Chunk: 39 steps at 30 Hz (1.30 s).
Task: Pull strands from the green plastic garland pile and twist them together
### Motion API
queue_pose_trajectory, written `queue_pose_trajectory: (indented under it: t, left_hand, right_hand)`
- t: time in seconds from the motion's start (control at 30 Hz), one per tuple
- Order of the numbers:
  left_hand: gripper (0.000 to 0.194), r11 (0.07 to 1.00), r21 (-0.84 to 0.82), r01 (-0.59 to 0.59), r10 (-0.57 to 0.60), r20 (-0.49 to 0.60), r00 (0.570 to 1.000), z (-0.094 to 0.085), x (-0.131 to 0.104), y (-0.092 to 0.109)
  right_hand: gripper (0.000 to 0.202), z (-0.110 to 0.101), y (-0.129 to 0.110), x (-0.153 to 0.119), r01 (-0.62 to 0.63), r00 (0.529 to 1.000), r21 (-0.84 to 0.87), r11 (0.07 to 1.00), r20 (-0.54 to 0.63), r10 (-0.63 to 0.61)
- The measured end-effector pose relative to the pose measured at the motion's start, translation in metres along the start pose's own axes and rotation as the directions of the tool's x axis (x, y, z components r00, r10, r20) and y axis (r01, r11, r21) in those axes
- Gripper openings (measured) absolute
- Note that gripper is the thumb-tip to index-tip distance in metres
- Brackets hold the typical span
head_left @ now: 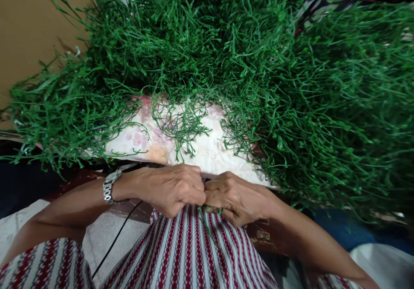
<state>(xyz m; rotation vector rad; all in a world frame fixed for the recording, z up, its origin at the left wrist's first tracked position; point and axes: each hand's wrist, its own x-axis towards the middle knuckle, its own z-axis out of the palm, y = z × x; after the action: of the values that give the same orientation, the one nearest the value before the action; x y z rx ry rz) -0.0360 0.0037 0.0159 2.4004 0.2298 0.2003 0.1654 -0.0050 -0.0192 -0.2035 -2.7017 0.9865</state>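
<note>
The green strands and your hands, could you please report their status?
Right hand closed on green strand; left hand closed alongside, contents hidden. Green heap covers much of patterned surface beyond.

A camera worn on the person's head gives the one view, looking forward and steeply down past the chest. It faces the bent fingers (186, 194) of the left hand (173, 185) and right hand (237, 196), seen from above and behind at close range. On the near side of the fingers, the view looks down on a garment of white cloth with dark-red patterned stripes (194, 254); both forearms run in from its near corners. Just beyond the fingers it takes in a flat worktop with a white, flower-printed surface (216, 151), then a deep heap of thin, branching green strands (194, 34), reaching far to either side. Beyond and left of the fingers, it catches a plain tan panel (39, 26).
</note>
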Motion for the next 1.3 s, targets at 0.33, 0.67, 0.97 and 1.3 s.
queue_pose_trajectory:
  t: [0.33,0.67,0.97,1.3]
  left_hand:
    - [0.022,0.985,-0.137,0.103,-0.108,-0.023,0.994,-0.014,-0.029,0.002]
    - [0.015,0.661,-0.749,-0.03,-0.667,-0.606,0.434,0.006,-0.005,-0.03]
    - [0.015,0.612,-0.774,-0.163,-0.727,-0.631,0.27,0.017,0.013,-0.035]
    - [0.009,0.721,-0.682,-0.123,-0.657,-0.729,0.19,0.031,0.024,-0.038]
  right_hand:
    - [0.021,-0.037,-0.012,-0.028,-0.05,0.976,0.062,0.997,-0.211,0.062]
    - [0.014,-0.007,0.012,0.001,-0.411,0.61,0.135,0.901,-0.694,0.382]
    - [0.039,0.007,0.019,0.028,-0.376,0.685,-0.091,0.922,-0.697,0.211]
    - [0.025,0.032,0.037,0.041,-0.34,0.524,0.062,0.938,-0.816,0.244]
